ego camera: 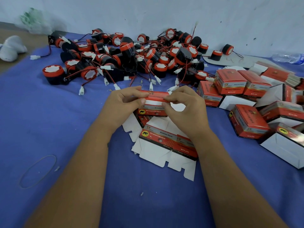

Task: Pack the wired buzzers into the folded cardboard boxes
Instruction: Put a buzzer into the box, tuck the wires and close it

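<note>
Blue cloth [49, 129] covers the whole work surface, running back to a pale wall [164, 10]. Largest on it is the heap of wired buzzers [131, 53], black bodies with red caps, their red-and-black leads and white plugs tangled together across the far middle. To my right sits a loose stack of folded cardboard boxes [243, 89], red and silver; some are closed, and some show a white side or an open end.

Nearer me, flat box blanks [164, 145] lie overlapping under my wrists. Just above them I hold one box [153, 102], half formed. My left hand [125, 104] pinches its left end, thumb on the near face; my right hand [185, 106] pinches the right end, fingers curled over the red top flap. No buzzer is in it yet, as far as I can see.

My worry: squeezing unevenly could crease a panel or pop the bottom tabs. Later, pulling one buzzer from that tangle may drag its neighbours along by their leads.

A thin rubber band [37, 171] lies near left.
</note>
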Demonstrator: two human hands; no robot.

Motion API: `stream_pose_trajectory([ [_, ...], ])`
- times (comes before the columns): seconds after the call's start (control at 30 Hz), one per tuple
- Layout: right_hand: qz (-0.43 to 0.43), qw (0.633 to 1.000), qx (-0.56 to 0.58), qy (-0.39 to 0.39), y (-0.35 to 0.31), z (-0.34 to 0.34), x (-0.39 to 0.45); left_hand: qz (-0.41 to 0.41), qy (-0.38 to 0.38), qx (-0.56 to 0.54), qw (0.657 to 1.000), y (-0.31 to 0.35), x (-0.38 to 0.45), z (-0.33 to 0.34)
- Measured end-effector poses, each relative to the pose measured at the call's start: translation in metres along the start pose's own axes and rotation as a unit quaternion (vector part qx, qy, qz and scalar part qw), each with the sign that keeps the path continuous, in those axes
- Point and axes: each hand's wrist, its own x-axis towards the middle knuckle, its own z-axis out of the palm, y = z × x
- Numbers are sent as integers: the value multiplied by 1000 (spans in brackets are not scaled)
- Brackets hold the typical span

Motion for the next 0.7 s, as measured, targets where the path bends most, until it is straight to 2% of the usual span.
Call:
stream_pose_trajectory([
  [0.13, -11, 997, -54, -58, -2, 2, 0, 45, 9, 87, 995, 1, -2, -1],
  [0.27, -48, 990, -128, -43, -9, 6, 0, 87, 13, 194, 977, 0, 0, -3],
  [0.47, -40, 993, -107, -29, -11, 12, 1, 193, 97, 329, 919, -2, 2, 9],
  [0.57, -23, 994, -106, -21, -11, 13, 2, 206, 99, 353, 907, -2, 2, 12],
  [0.7, -14, 995, -101, -16, -14, 16, 4, 177, 100, 334, 920, -3, 2, 12],
])
